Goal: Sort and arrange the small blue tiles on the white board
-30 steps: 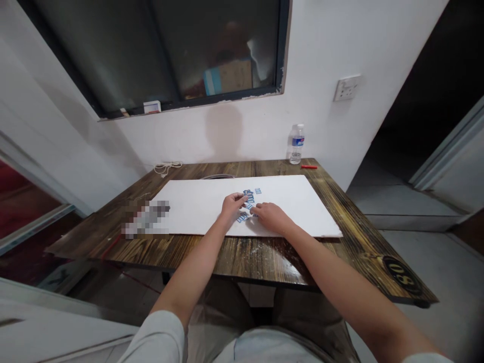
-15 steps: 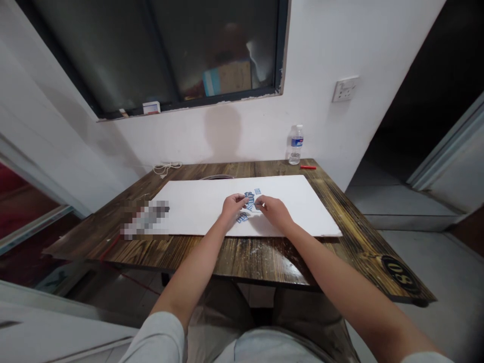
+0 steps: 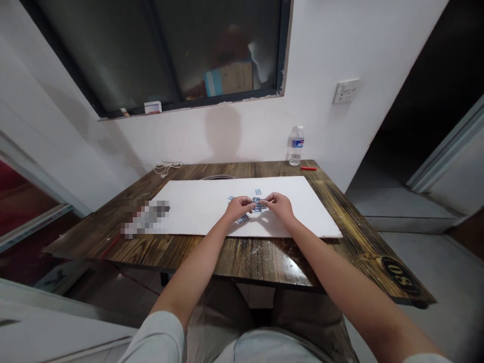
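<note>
- Showing, from a head-worn camera, two bare hands meeting near the middle of a flat white board (image 3: 196,212) that lies on a dark wooden counter (image 3: 234,257); clock directions are taken from the hands, with 12 o'clock toward the wall.
- Left hand (image 3: 239,207): fingers curled and half closed, tips pointing toward 3 o'clock; whether it has hold of anything cannot be told.
- Right hand (image 3: 280,205): thumb and fingers drawn into a near pinch, tips pointing toward 9 o'clock at the same spot; any grip is likewise hidden.
- Small blue-and-white pieces (image 3: 257,204): most are bunched at the fingertips of the right hand, with others scattered at 10, 12 and 7 o'clock; their material is too small to tell.
- Placement: the white board probably gives a smooth, pale backing that shows the blue pieces plainly, and their small size likely explains the fingertip hold.
- Surroundings: a plastic water bottle (image 3: 297,146) and a slim red marker (image 3: 308,168) lie at 1 o'clock, a coil of white cord (image 3: 166,168) at 11, and a blurred object (image 3: 145,219) at 9.
</note>
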`<state>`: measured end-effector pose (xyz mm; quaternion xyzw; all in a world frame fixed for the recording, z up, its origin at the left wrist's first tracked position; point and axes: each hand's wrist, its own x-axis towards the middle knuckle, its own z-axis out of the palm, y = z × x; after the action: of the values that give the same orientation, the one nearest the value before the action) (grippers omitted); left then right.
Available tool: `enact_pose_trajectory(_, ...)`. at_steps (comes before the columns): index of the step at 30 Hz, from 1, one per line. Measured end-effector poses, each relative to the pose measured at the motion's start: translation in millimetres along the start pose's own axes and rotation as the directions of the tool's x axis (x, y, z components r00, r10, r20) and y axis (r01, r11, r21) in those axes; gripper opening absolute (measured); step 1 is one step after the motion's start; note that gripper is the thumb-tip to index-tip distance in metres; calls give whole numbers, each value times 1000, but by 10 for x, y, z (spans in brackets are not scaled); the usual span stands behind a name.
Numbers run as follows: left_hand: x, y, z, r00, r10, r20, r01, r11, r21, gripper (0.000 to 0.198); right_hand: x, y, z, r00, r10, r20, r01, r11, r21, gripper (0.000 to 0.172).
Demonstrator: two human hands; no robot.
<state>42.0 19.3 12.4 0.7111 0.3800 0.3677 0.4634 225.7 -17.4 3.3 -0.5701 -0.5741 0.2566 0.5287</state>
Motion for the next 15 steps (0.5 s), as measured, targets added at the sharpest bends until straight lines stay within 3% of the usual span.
enact_pose_trajectory(6,-25,23,2,999,27,45,-26,999,-22,35,-8,-5,32,990,112,88,-123,983,139,49)
enact_pose_trajectory(15,-24,24,-4,995,55,78,-54,998,-24,34,-29,-47,73,993,71,90,-93,954,284,52)
